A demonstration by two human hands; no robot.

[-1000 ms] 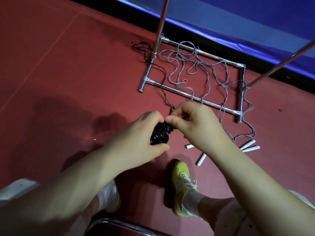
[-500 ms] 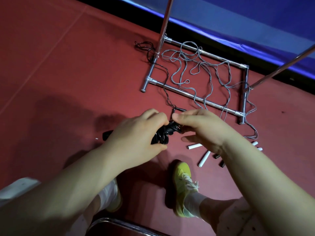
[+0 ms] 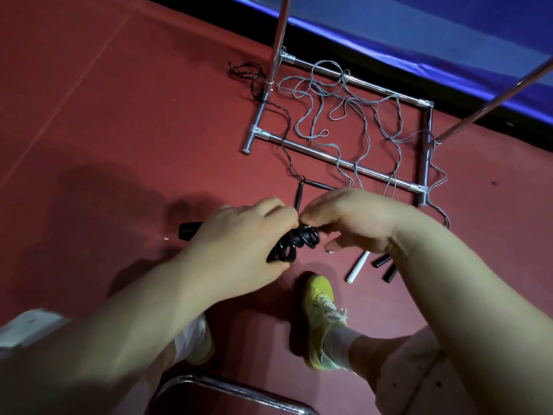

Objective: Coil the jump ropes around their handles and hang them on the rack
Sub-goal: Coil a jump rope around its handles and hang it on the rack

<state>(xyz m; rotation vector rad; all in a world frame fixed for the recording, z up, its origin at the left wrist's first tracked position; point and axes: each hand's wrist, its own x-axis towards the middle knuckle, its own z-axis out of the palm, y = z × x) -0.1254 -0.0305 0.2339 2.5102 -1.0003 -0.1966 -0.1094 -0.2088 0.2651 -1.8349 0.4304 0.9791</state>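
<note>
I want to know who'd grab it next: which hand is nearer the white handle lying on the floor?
Right. The right hand hangs just above and left of the white handle; the left hand is farther left, gripping the black coiled rope.

Red floor [image 3: 104, 115] with a faint pale line crossing its upper left. Blue mat [image 3: 434, 31] along the floor's top edge, black strip under it. Yellow-green shoe [image 3: 318, 313] with a grey sock near the bottom edge. Chrome chair frame [image 3: 227, 387] at the bottom edge.

Black rope [image 3: 294, 245]; grey ropes [image 3: 344, 115]; red floor [image 3: 119, 115]; yellow shoe [image 3: 318, 307].
</note>
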